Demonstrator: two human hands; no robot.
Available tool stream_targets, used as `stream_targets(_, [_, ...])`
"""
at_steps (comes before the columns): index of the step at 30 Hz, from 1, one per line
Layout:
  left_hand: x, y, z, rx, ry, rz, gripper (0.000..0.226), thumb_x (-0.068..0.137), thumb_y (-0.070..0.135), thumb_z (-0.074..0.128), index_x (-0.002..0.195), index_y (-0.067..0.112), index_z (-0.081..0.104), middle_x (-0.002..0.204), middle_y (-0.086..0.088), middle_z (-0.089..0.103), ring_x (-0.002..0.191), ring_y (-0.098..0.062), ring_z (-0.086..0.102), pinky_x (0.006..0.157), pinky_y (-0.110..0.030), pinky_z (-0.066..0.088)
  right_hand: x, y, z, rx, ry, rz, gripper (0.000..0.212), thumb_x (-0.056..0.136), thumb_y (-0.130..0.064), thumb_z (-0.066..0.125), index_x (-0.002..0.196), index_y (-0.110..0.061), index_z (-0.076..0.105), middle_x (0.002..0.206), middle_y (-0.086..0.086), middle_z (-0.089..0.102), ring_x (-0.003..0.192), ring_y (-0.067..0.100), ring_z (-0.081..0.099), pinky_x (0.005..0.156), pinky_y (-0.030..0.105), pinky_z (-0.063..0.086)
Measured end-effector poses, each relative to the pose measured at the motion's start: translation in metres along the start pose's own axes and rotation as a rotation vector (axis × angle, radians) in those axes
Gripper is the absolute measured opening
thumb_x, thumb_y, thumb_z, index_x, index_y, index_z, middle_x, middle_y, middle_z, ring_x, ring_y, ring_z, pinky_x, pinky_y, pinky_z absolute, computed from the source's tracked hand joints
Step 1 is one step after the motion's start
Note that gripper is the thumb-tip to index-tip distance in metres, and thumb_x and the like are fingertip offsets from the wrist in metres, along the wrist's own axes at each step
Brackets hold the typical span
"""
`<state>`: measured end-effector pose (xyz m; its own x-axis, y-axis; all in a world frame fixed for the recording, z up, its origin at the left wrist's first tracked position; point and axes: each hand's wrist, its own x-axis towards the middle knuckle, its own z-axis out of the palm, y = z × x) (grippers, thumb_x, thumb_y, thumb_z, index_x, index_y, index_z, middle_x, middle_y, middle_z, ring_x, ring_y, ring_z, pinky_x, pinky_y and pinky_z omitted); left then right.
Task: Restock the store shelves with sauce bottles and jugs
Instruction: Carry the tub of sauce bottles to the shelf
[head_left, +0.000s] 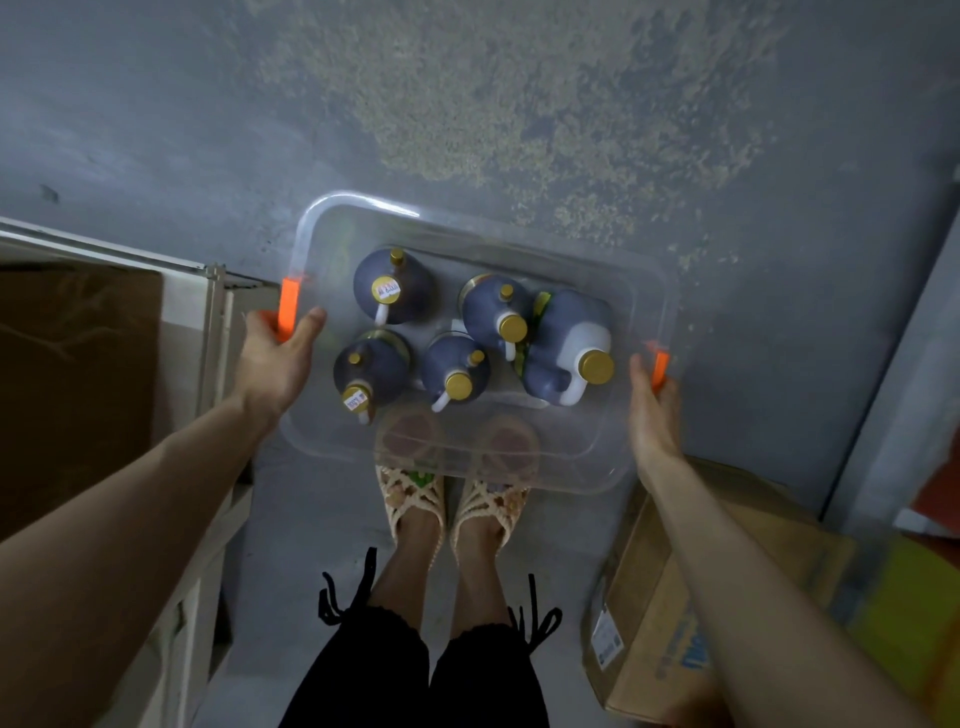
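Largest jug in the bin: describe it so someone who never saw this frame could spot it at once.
Start at the clear bin held between the left hand and right hand; five dark, gold-capped jugs stand in it. The jug nearest the right hand is the bulkiest, with a thick white handle and the widest cap.

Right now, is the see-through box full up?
No, partly full. Five jugs stand in the clear box; its near part is bare, sandals showing through.
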<state>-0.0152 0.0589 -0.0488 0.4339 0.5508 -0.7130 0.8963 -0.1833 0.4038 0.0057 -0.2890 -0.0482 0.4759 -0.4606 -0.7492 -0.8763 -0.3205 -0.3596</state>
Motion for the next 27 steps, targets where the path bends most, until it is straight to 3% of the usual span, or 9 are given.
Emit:
stream_targets(7, [-0.003,0.001,0.000,-0.028,-0.046,0.022,0.034,0.093,0.045,0.055,0.099,0.012,0.054,0.089,-0.011,0.055,0.081,-0.021,0.051,0.076,-0.035,0.041,0.012,-0.001,0.001,0.054,0.020,0.069,0.051,0.091,-0.059,0.048,0.121,-0.018,0.046,0.113,0.003,0.049,0.113,0.027,0.052,0.102,0.051,0.042])
stream_targets(12, [-0.003,0.010,-0.005,-0.025,-0.020,0.011,0.042,0.092,0.048,0.055,0.068,0.013,0.054,0.079,-0.014,0.054,0.074,-0.021,0.050,0.070,-0.034,0.039,0.015,-0.004,-0.008,-0.006,0.000,0.067,0.053,0.090,-0.065,0.044,0.107,-0.015,0.047,0.107,0.007,0.051,0.107,0.029,0.055,0.098,0.053,0.046])
stream_targets(14, [-0.009,0.015,-0.007,-0.030,-0.014,-0.012,0.044,0.093,0.047,0.055,0.065,0.014,0.052,0.078,-0.014,0.053,0.074,-0.022,0.050,0.070,-0.035,0.039,0.012,-0.008,-0.014,-0.041,0.000,0.035,0.061,0.088,-0.068,0.044,0.105,-0.010,0.053,0.101,0.008,0.056,0.101,0.031,0.058,0.094,0.054,0.048])
stream_targets(18, [-0.030,0.021,-0.017,-0.037,0.006,-0.058,0.048,0.091,0.053,0.055,0.082,0.006,0.058,0.089,-0.021,0.059,0.080,-0.024,0.055,0.076,-0.041,0.048,-0.003,-0.025,-0.035,-0.089,0.005,-0.035,0.073,0.083,-0.073,0.041,0.104,-0.006,0.059,0.098,0.014,0.065,0.092,0.033,0.063,0.087,0.055,0.051])
stream_targets(21, [-0.059,0.029,-0.034,-0.060,0.005,-0.102,0.056,0.087,0.061,0.054,0.099,0.007,0.058,0.096,-0.015,0.060,0.083,-0.026,0.059,0.080,-0.041,0.051,-0.023,-0.046,-0.057,-0.100,0.019,-0.081,0.065,0.090,-0.067,0.041,0.097,-0.006,0.062,0.090,0.015,0.065,0.088,0.034,0.063,0.084,0.056,0.051])
stream_targets(24, [-0.089,0.051,-0.052,-0.084,0.045,-0.151,0.065,0.078,0.074,0.053,0.083,0.009,0.058,0.093,-0.015,0.060,0.086,-0.028,0.059,0.089,-0.049,0.052,-0.048,-0.076,-0.084,-0.115,0.036,-0.098,0.059,0.092,-0.063,0.041,0.094,-0.007,0.057,0.093,0.017,0.064,0.090,0.035,0.062,0.086,0.055,0.050])
stream_targets(27, [-0.120,0.084,-0.078,-0.093,0.127,-0.166,0.074,0.078,0.077,0.048,0.078,0.004,0.062,0.084,-0.018,0.059,0.081,-0.030,0.058,0.084,-0.046,0.050,-0.075,-0.114,-0.114,-0.143,0.060,-0.153,0.053,0.093,-0.061,0.043,0.081,-0.010,0.055,0.092,0.019,0.064,0.091,0.038,0.061,0.086,0.055,0.049])
